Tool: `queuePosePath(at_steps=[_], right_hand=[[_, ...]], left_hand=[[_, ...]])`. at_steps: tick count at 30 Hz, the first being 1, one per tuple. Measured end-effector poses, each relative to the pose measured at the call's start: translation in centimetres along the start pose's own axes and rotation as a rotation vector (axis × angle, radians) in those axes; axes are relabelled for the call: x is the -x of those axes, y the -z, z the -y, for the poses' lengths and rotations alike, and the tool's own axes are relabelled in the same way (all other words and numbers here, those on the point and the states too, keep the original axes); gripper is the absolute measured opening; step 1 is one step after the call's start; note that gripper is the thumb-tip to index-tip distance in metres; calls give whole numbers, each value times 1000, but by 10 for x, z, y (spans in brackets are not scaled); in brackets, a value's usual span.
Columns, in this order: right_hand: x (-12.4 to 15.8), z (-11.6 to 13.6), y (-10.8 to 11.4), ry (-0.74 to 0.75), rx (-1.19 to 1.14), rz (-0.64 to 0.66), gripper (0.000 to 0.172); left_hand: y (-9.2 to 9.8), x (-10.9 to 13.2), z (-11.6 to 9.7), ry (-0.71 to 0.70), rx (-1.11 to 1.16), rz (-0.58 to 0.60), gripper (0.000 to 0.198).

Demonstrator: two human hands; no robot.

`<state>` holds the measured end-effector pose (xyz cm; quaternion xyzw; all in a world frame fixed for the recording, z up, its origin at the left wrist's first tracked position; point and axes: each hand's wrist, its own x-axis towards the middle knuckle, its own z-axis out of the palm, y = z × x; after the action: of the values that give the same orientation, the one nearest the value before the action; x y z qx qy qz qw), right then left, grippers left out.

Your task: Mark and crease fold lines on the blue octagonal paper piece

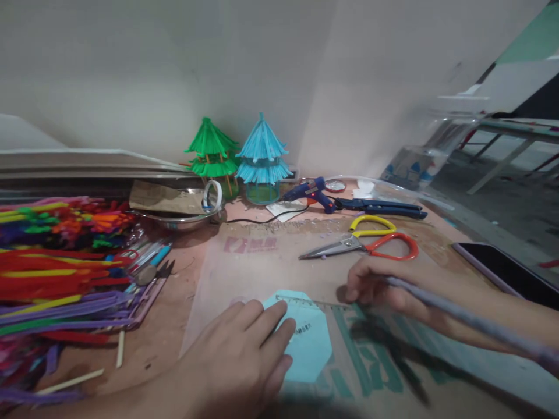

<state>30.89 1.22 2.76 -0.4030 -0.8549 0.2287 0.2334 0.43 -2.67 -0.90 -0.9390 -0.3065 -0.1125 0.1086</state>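
Observation:
My left hand (244, 355) lies flat with its fingers stretched out on a light blue, many-sided paper piece (312, 343), holding it down on the table. A clear ruler (305, 302) runs along the paper's far edge. My right hand (379, 291) is closed around a long lilac pipe cleaner (471, 320) that slants off to the lower right. Its fingertips rest by the ruler's right end.
A heap of coloured pipe cleaners (56, 262) fills the left. Scissors (367, 244), a blue glue gun (312, 195), dark pliers (379, 206), a metal bowl (183, 218), green (212, 154) and blue (262, 160) pagoda models stand behind. A phone (506, 270) lies at right.

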Motion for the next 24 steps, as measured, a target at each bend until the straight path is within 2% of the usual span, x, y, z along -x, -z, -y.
queuePosePath(at_steps=[2,4,6,8,9,12,15,18,21,24], right_hand=[[-11,1,-7,-42,-210,16,55],[-26,10,-16,-57,-237,19,51],[-43,22,-24,-93,-225,17,37],[-60,31,-35,-171,-320,27,10],[-66,32,-41,-214,-359,33,5],[-76,24,-58,-251,-453,54,20],[-74,11,-70,-231,-509,5,29],[-73,6,-75,-208,-506,-59,31],[-76,9,-76,-178,-465,-49,31],[-79,11,-76,-183,-466,-25,31]], left_hand=[[1,-1,-1,-9,-21,12,35],[3,-2,-1,-19,-42,22,40],[4,-2,0,-36,-48,30,43],[4,-2,1,-55,-41,63,41],[4,-2,1,-58,-35,75,39],[3,-3,0,-36,-30,70,39],[1,-5,-3,-4,-59,64,40],[0,-6,-5,40,-26,82,34],[-1,-5,-4,45,43,75,33],[-1,-4,-2,52,28,80,40]])
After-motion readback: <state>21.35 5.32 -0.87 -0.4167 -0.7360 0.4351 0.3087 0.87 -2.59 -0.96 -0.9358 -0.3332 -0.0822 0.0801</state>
